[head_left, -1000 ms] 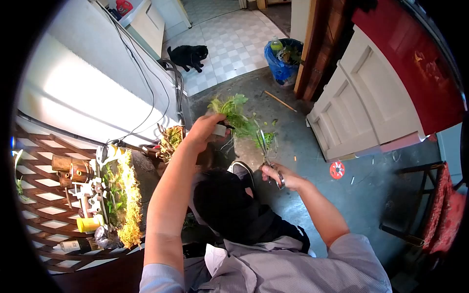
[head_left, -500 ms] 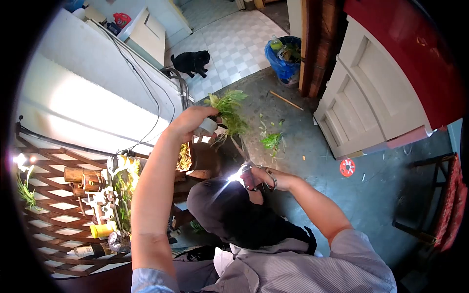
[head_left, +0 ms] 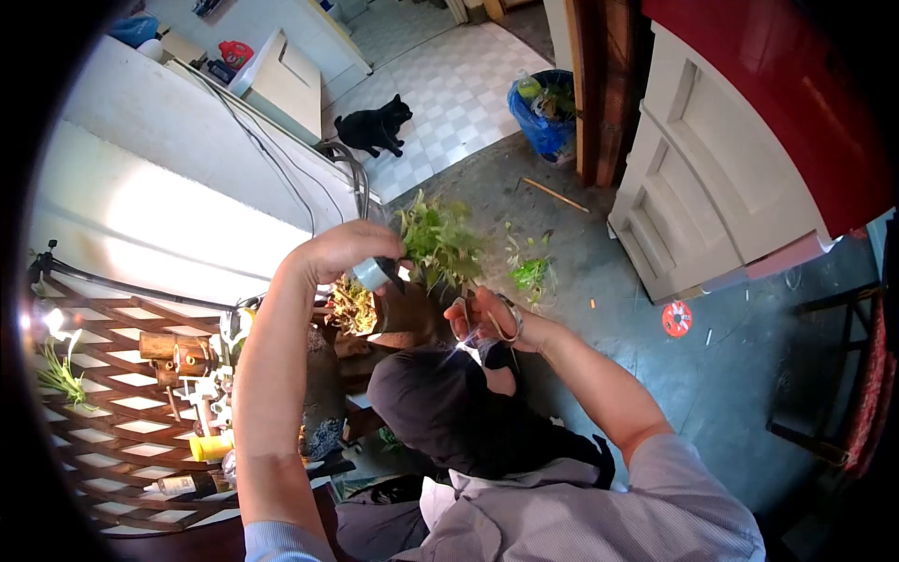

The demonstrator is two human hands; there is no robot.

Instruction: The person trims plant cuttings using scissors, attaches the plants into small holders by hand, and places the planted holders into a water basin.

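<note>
Holds leafy plant (head_left: 438, 245) in left grip (head_left: 345, 251), metal scissors (head_left: 518, 324) in right grip (head_left: 489, 317), near edge of brown pot (head_left: 409, 314), over wide grey floor (head_left: 581, 258).

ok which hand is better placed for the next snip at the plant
Probably the right hand: it already has the scissors in its grip, close to the leafy plant. The left hand looks less suited, being taken up with holding that plant.
</note>
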